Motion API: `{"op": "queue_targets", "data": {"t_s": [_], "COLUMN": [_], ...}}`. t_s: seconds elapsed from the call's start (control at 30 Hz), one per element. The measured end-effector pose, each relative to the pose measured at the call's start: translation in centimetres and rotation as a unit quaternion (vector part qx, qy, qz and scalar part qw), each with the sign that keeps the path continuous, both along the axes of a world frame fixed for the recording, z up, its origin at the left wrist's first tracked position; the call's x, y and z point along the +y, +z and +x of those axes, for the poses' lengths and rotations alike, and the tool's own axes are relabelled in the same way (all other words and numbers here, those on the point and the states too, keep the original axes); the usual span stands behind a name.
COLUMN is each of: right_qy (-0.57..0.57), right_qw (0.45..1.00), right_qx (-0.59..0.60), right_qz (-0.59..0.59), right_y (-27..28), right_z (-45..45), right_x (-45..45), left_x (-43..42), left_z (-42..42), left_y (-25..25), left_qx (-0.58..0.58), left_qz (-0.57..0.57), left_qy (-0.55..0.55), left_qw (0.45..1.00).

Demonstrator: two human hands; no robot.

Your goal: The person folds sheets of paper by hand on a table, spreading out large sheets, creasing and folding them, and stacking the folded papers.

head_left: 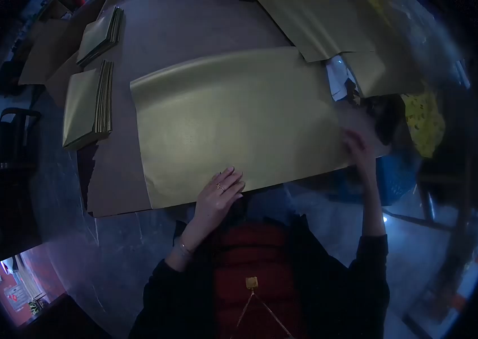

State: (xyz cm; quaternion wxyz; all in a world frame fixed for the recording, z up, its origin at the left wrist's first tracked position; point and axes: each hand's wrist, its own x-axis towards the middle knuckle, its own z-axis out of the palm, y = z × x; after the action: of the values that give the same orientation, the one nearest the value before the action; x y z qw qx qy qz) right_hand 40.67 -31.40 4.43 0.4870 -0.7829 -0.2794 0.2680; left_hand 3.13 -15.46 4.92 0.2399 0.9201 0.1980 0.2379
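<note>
A large gold sheet of paper (233,124) lies on the brown-topped table, its far left corner curling up. My left hand (219,195), with a ring and a bracelet, rests on the sheet's near edge. Its fingers are stretched out over the paper, close together. At the sheet's right edge is my right hand (357,148), smeared by motion. Whether its fingers touch or hold the paper cannot be made out.
Two stacks of folded gold paper, one nearer (83,107) and one farther (99,37), stand at the left. More gold sheets (329,25) lie at the far right, near a white piece (337,79) and a yellow patterned item (424,121). A dark chair (10,133) stands left.
</note>
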Motion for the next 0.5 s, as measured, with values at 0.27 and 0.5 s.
{"op": "queue_targets", "data": {"t_s": [0.27,0.5], "right_qy": [0.009,-0.013], "right_qw": [1.0,0.998], "right_qx": [-0.014,0.059], "right_qz": [-0.013,0.001], "right_y": [0.06,0.95], "right_z": [0.01,-0.32], "right_x": [-0.4,-0.19], "left_x": [0.08,0.1], "left_z": [-0.16,-0.2], "left_y": [-0.38,-0.35], "left_qx": [-0.007,-0.011], "left_qz": [-0.009,0.0], "left_qy": [-0.004,-0.003], "left_qw": [1.0,1.0]}}
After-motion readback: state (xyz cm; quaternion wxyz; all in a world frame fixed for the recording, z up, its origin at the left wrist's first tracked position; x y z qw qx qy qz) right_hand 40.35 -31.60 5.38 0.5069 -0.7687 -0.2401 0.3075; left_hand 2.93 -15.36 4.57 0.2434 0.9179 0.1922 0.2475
